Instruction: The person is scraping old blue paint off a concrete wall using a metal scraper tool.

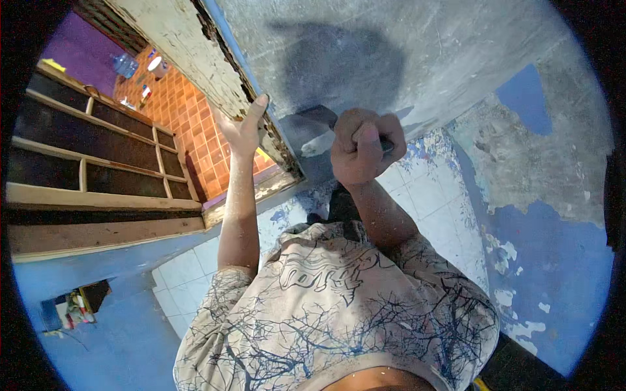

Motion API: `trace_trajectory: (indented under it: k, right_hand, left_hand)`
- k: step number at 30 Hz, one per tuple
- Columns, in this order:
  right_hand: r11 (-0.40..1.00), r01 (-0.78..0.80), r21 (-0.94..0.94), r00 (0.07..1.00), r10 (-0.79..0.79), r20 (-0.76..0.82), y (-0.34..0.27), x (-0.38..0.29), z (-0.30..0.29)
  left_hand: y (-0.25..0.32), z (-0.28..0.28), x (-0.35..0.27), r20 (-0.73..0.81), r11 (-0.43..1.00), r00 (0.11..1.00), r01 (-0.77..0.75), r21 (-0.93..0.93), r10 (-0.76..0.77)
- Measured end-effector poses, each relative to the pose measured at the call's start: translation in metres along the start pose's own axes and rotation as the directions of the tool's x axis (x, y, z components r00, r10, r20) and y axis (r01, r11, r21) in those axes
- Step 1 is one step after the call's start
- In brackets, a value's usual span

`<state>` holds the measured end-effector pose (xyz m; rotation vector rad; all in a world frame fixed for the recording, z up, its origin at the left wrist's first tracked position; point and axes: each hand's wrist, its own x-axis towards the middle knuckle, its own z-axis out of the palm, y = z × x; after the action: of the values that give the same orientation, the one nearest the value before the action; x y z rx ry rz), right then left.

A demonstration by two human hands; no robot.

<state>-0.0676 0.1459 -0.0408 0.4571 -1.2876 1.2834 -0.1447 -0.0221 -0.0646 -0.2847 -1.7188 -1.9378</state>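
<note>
My left hand (244,122) rests on the edge of a worn wooden door frame (195,63), its thumb lying over the side nearest the wall and its fingers on the far side. To the right, my right hand (368,146) is closed around a tool's handle. The tool's flat dark blade (313,119) points left, close to the grey scraped wall (440,63); I cannot tell whether it touches the surface. Shadows of my head and hand fall across the wall.
A wooden-framed glazed door or window (117,146) stands at left, beside a room with an orange tiled floor (200,132). Paint flakes lie on the white floor tiles (435,195). Blue paint (543,254) peels from the right wall. A hole with clutter (76,308) is at lower left.
</note>
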Motion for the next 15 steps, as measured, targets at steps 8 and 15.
trace_trajectory:
  k: [8,15]
  right_hand:
    - [0.974,0.121,-0.190,0.962,-0.068,0.263,0.013,-0.012,-0.009]
    - [0.958,0.215,-0.192,0.961,-0.172,0.217,-0.015,0.022,-0.002]
  left_hand:
    - [0.003,0.008,-0.001,-0.030,1.000,1.000,0.000,0.002,0.000]
    - [-0.009,-0.009,0.000,-0.034,0.993,0.996,0.080,0.090,-0.077]
